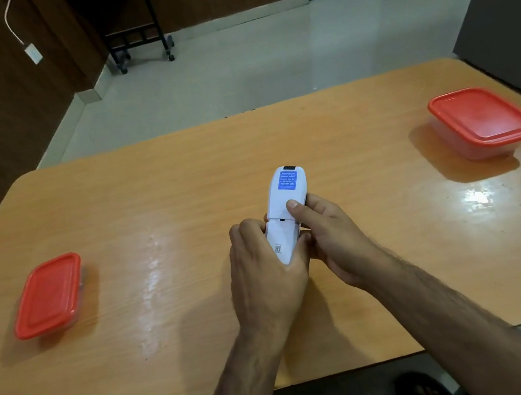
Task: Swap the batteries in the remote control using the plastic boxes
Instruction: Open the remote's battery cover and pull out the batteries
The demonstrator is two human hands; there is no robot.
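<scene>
At the left of the orange wooden table sat a small clear plastic box with a red lid, closed. Near the table's middle, the white plastic remote control lay back-side up, a blue sticker near its far end. The left hand curled round its near end, while the right hand gripped its side, thumb pressed on the back cover. Far right stood a larger clear plastic box with a red lid, also closed.
</scene>
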